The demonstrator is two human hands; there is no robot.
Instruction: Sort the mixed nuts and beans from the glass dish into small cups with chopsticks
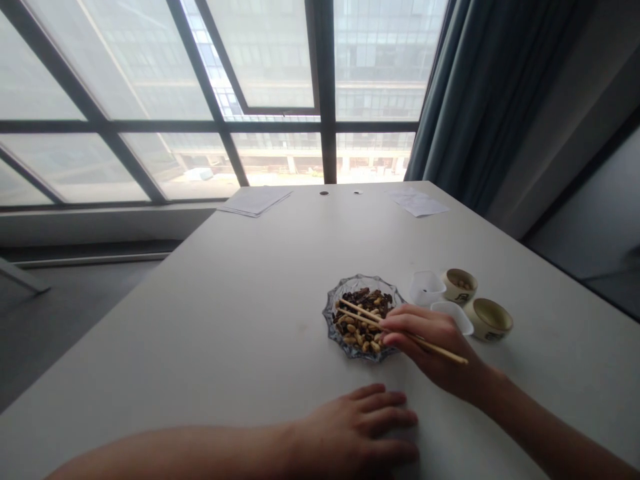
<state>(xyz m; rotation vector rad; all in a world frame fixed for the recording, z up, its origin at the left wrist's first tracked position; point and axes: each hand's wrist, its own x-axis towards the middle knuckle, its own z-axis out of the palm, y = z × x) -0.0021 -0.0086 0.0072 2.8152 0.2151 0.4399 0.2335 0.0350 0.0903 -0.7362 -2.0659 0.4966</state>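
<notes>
My right hand (435,340) holds a pair of wooden chopsticks (363,316), their tips over a scalloped glass bowl (330,327). In the bowl lie pale peanuts (363,340) at the near side and dark brown dried pieces (367,297) at the far side. Whether the tips pinch a piece is too small to tell. My left hand (357,427) rests flat on the table in front of the bowl, fingers spread and holding nothing. Part of the bowl's right side is hidden behind my right hand.
Right of the bowl stand two white plastic cups (427,288) and two cream ceramic cups (489,319); the far ceramic one has small brown pieces inside. Papers (256,200) lie at the far end of the white table (240,300), before a window. A dark curtain (465,100) hangs at right.
</notes>
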